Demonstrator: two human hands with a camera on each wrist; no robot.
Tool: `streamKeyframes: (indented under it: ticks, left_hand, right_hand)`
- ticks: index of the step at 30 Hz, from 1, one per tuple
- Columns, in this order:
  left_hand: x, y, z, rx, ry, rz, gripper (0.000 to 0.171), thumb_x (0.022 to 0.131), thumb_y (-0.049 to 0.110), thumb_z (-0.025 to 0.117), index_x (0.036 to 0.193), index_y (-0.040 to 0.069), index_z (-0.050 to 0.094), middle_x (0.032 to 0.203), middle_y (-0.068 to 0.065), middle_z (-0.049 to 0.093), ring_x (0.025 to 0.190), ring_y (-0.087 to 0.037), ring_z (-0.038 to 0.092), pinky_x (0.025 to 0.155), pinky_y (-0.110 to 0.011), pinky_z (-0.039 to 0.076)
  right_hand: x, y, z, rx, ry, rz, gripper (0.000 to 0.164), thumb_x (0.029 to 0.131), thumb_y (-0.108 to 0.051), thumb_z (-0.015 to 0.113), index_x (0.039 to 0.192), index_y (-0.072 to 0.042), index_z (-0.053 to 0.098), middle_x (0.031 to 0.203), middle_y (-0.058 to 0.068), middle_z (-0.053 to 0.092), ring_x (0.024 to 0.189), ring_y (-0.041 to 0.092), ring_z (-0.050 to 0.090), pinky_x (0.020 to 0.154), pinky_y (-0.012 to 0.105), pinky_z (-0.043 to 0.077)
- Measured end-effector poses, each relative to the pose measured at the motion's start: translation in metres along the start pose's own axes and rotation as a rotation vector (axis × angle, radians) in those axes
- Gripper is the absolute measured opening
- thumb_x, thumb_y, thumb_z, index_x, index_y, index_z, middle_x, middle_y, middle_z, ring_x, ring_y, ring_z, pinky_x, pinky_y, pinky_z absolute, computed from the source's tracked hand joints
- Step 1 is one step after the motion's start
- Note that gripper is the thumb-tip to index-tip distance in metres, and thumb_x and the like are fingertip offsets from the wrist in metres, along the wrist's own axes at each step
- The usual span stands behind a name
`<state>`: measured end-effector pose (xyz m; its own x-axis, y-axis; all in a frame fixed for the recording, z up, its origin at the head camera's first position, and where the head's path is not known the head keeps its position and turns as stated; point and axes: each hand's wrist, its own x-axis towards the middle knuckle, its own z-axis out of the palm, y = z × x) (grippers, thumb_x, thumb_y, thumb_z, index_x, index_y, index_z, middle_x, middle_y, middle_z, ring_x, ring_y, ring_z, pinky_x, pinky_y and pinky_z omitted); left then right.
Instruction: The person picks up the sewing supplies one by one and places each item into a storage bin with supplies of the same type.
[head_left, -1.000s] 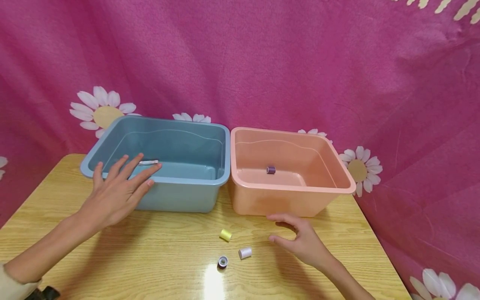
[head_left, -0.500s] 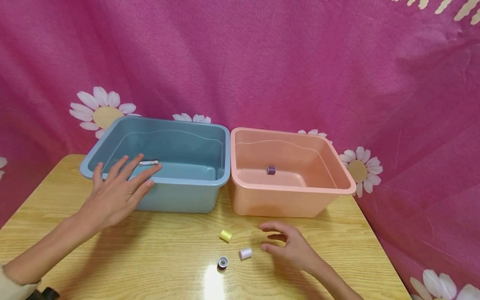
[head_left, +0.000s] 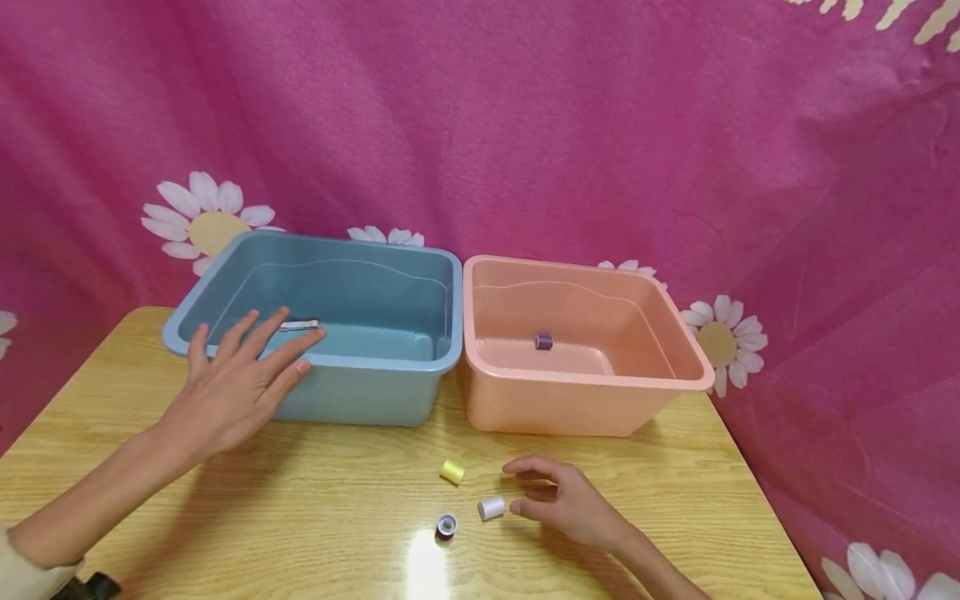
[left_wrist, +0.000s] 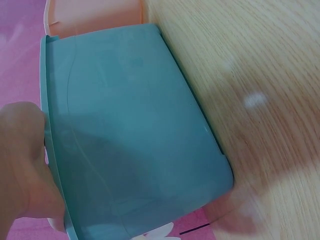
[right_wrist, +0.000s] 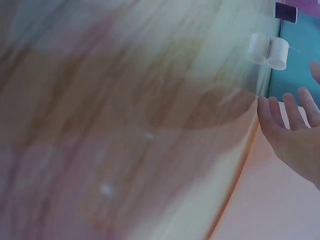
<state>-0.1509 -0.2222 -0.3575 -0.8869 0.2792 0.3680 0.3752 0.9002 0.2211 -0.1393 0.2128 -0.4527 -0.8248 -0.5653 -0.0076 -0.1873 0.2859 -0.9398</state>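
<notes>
A white thread spool [head_left: 492,507] lies on its side on the table. Just right of it, my right hand [head_left: 566,504] hovers with thumb and fingers apart, holding nothing; a small gap shows. The right wrist view also has the white spool [right_wrist: 277,54] beyond the fingers. A yellow spool [head_left: 452,472] lies behind it, and a dark spool [head_left: 446,526] stands on end to its left. Fingers spread, my left hand [head_left: 232,387] rests at the near rim of the blue bin [head_left: 375,363]; in the left wrist view that hand [left_wrist: 25,165] is beside the rim.
Right of the blue bin stands a pink bin [head_left: 585,408] with a purple spool [head_left: 543,342] inside. A thin whitish strip [head_left: 300,326] lies in the blue bin. Behind both bins hangs a magenta flowered cloth [head_left: 480,125]. Wood-grain table [head_left: 337,500] extends in front.
My right hand has moved left and toward me, from in front of the pink bin to beside the white spool. The left hand stays at the blue bin's rim.
</notes>
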Motion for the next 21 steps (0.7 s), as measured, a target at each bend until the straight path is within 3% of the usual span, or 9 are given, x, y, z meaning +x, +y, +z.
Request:
streamKeyframes:
  ticks: [21]
  left_hand:
    - [0.0,0.0,0.0,-0.003,0.005,0.006,0.045,0.106,0.041,0.046,0.149,0.029,0.05,0.155,-0.019,0.035,0.138,-0.05,0.027,0.1,-0.078,0.004]
  right_hand:
    - [0.011,0.006,0.007,-0.032,-0.057,0.043,0.04,0.088,-0.007,0.077,0.124,0.004,0.064,0.123,0.016,0.065,0.118,0.033,0.059,0.097,0.035,0.048]
